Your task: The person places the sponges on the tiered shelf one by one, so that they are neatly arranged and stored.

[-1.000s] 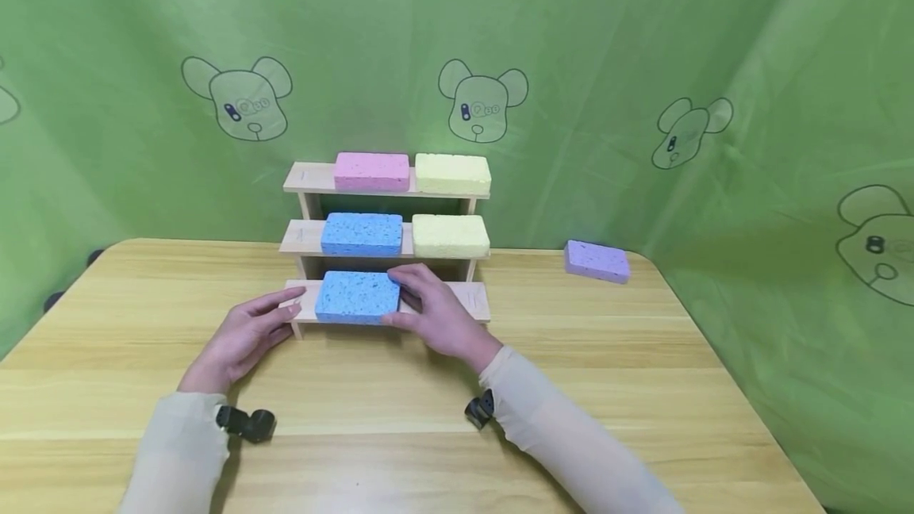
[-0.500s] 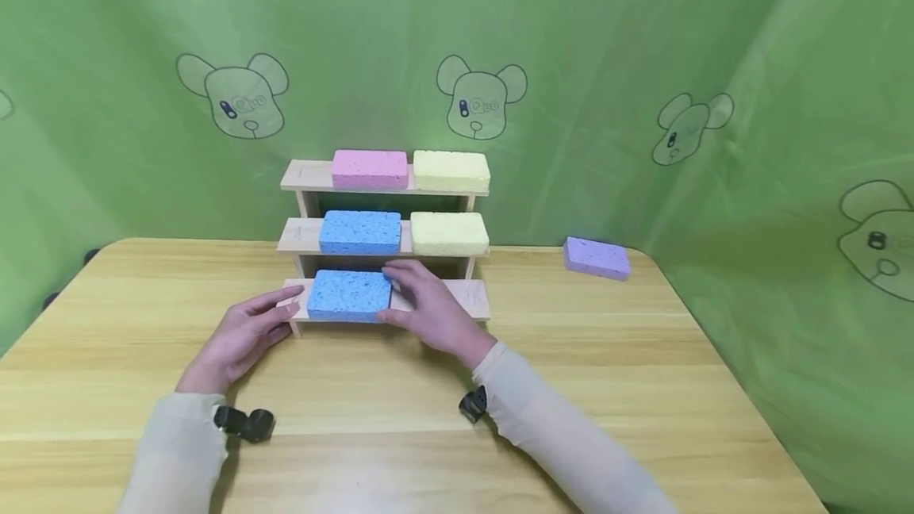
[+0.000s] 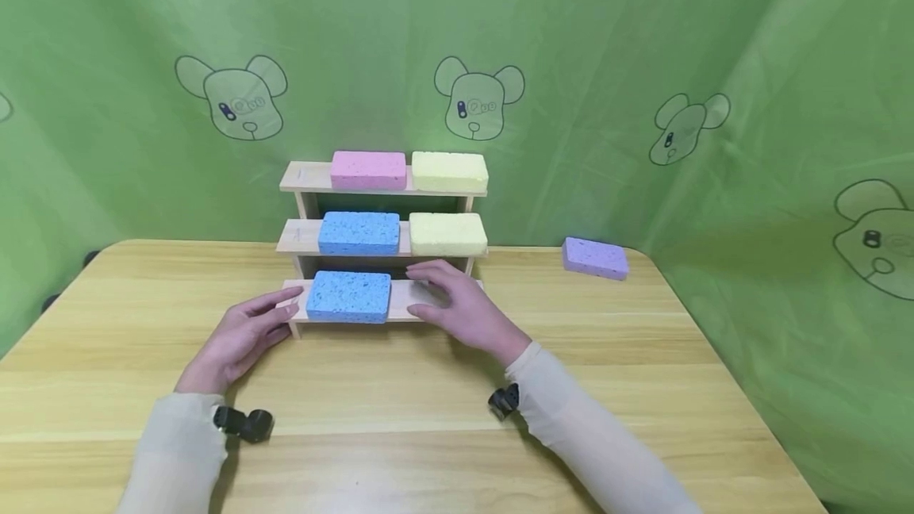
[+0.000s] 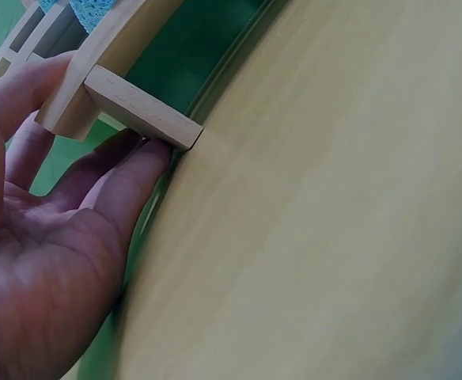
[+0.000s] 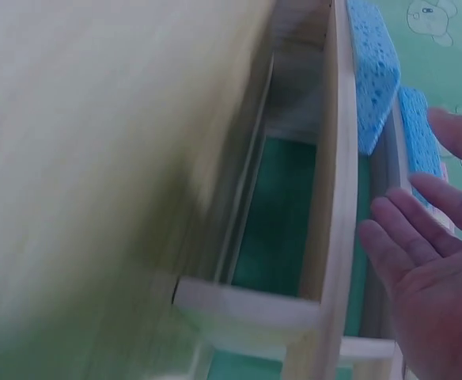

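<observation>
A three-tier wooden display shelf (image 3: 410, 300) stands on the table. My left hand (image 3: 246, 331) holds the left end of its bottom tier; in the left wrist view my thumb and fingers lie about the board's end and the leg (image 4: 144, 107). On that tier, toward the left, lies a blue sponge (image 3: 349, 297). My right hand (image 3: 464, 308) is just right of this sponge, apart from it, over the bare part of the tier. Its fingers (image 5: 401, 229) are spread and hold nothing in the right wrist view.
The middle tier bears another blue sponge (image 3: 359, 233) and a yellow sponge (image 3: 447, 235). On the top tier are a pink sponge (image 3: 368, 170) and a second yellow sponge (image 3: 450, 172). A purple sponge (image 3: 595, 258) lies on the table (image 3: 400, 435) at the back right. A green curtain (image 3: 571, 38) hangs behind.
The blue sponge on the bottom tier slid slightly left with my right hand. My right hand then let go and moved off to the right. My left hand stayed put.
</observation>
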The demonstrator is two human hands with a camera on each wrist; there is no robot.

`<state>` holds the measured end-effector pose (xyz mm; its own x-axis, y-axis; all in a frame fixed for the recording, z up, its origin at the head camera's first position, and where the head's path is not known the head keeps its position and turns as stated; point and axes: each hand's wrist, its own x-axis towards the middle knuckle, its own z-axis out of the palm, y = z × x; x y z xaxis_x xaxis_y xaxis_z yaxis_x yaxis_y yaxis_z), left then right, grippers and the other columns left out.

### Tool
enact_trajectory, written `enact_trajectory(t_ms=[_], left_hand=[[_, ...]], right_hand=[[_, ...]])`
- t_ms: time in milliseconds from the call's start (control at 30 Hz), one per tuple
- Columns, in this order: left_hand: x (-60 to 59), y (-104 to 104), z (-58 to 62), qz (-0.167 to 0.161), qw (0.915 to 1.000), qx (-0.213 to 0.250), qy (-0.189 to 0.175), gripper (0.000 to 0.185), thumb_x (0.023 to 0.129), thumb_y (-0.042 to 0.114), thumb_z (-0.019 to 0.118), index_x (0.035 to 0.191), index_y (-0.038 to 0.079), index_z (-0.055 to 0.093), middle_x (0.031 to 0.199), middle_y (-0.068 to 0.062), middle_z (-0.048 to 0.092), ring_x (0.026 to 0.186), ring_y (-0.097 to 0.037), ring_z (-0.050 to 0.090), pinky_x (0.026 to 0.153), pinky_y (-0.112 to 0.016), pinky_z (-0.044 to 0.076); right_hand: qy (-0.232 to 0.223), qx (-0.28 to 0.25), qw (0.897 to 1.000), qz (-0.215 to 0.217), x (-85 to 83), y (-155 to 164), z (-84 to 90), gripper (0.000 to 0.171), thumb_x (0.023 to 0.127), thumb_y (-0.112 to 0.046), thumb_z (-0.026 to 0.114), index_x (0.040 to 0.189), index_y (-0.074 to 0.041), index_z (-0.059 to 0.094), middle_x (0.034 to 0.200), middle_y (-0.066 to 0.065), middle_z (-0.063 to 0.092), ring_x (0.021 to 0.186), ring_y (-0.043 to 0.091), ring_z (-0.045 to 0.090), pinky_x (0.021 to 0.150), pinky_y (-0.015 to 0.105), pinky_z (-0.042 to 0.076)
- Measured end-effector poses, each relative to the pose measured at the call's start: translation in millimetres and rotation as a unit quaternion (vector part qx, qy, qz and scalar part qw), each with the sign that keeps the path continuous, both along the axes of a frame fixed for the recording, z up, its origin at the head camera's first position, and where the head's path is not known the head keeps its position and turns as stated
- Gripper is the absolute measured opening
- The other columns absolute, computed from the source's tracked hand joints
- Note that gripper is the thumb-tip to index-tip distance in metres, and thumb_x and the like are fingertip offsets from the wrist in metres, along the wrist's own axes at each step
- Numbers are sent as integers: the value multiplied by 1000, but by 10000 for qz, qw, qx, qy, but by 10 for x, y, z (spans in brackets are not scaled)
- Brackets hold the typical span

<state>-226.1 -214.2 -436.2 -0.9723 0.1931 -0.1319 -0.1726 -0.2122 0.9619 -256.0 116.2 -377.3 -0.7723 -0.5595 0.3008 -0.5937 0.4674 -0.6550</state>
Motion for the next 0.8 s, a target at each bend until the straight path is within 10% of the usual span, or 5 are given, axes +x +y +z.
enact_trajectory(t_ms=[800], left_hand=[[-4,-11,18,-45,9999,137,-41,53,87,10,59,133,-1,37,145,-17,16,105,-13,53,92,-29,41]], right_hand=[[-500,-501,9975,55,30,699,117,45,81,-32,66,122,-18,53,126,-2,46,116,11,42,99,33,35]])
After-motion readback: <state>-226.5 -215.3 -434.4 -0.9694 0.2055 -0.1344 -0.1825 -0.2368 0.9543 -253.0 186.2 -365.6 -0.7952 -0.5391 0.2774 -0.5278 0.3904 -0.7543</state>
